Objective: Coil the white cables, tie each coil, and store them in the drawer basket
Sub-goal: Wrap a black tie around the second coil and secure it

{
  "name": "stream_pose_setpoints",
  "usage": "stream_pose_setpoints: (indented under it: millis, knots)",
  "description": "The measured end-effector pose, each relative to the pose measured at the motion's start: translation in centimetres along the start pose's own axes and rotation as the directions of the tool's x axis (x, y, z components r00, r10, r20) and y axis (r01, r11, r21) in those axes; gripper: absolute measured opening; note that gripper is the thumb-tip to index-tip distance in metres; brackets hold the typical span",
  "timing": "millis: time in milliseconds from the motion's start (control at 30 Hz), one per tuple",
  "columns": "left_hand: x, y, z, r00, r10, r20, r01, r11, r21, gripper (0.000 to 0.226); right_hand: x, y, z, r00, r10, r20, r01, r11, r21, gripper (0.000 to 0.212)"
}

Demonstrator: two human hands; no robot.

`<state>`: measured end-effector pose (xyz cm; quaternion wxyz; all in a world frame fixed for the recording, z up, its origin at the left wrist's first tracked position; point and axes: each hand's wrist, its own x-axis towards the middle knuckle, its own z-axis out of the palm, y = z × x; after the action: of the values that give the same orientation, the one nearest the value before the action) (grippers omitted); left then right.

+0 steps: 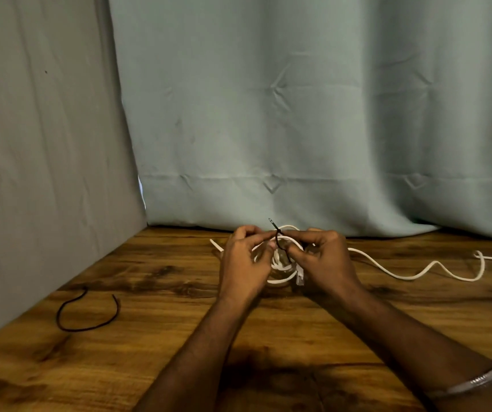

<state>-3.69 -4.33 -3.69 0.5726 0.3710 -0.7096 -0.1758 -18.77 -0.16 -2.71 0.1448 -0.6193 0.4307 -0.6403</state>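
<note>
Bracelet (477, 382) is sitting on the right forearm, part cut off at the frame edge. Spare tie (87, 312) is lying on the table (298, 322) near the left wall. Left hand (243, 263) and right hand (325, 258) are pinching the black tie (279, 239) around the coil (279, 270), mid-table; fingers are hiding most loops. No writing is showing. Loose cable (411, 270) is running right, off-frame. Curtain (313, 114) is closing the far edge.

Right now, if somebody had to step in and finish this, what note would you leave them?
Left hand and right hand both pinch a black tie around the white coil, held just over the wooden table.
Done: one cable coiled, tie being fastened.
Left: finish the tie; coil the loose white cable on the right; a spare black tie lies left. No drawer basket in view.
</note>
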Motion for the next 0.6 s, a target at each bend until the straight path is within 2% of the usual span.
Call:
stream_pose_setpoints:
  millis: [100, 167, 267, 367, 600]
  knots:
    - [0.4, -1.1, -0.5, 0.995, -0.016, 0.102, 0.032, 0.987, -0.155, 0.038, -0.1, -0.2, 0.2, 0.996, 0.081, 0.032, -0.086, 0.979, 0.186, 0.02]
    - [0.7, -1.8, -1.0, 0.967, -0.083, 0.241, 0.144, 0.958, -0.248, 0.05, 0.0, -0.3, 0.2, 0.993, 0.108, 0.056, -0.118, 0.963, 0.243, 0.019]
    - [0.9, -2.2, -1.2, 0.906, -0.078, 0.415, 0.262, 0.875, -0.407, 0.041, 0.2, 0.0, 0.3, 0.982, 0.132, 0.136, -0.165, 0.951, 0.263, 0.02]
    - [0.8, -1.5, -0.8, 0.893, -0.026, 0.449, 0.263, 0.84, -0.474, 0.037, 0.6, 0.8, 0.4, 0.976, 0.17, 0.136, -0.206, 0.926, 0.317, 0.019]
    - [1.2, -1.0, -0.2, 0.9, -0.168, 0.403, 0.357, 0.814, -0.458, 0.041, 0.8, 1.5, 0.2, 0.976, 0.182, 0.119, -0.21, 0.935, 0.287, 0.022]
